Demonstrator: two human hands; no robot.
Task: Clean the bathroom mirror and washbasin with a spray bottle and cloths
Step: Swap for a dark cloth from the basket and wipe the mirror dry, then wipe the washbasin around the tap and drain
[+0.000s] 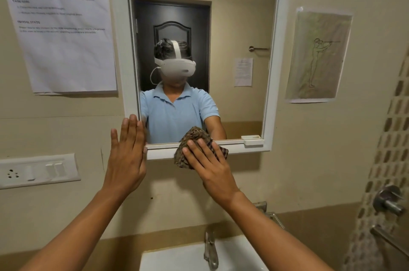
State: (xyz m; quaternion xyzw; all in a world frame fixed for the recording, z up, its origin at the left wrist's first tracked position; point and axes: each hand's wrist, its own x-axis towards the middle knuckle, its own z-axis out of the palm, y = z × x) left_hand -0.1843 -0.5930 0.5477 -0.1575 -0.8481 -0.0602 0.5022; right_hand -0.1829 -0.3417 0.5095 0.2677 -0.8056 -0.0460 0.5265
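A white-framed mirror (269,71) hangs on the beige wall straight ahead. My right hand (210,164) presses a brown checked cloth (194,138) flat against the mirror's bottom frame, fingers straight over the cloth. My left hand (128,153) lies flat, fingers straight, against the wall at the frame's lower left corner. The white washbasin (177,257) shows at the bottom edge, with a metal tap (210,248) standing over it. No spray bottle is in view.
A printed task sheet (59,27) is taped left of the mirror, and a drawing sheet (318,56) right of it. A switch panel (37,171) sits low on the left wall. Metal shower fittings (389,202) and a patterned curtain (385,160) are at the right.
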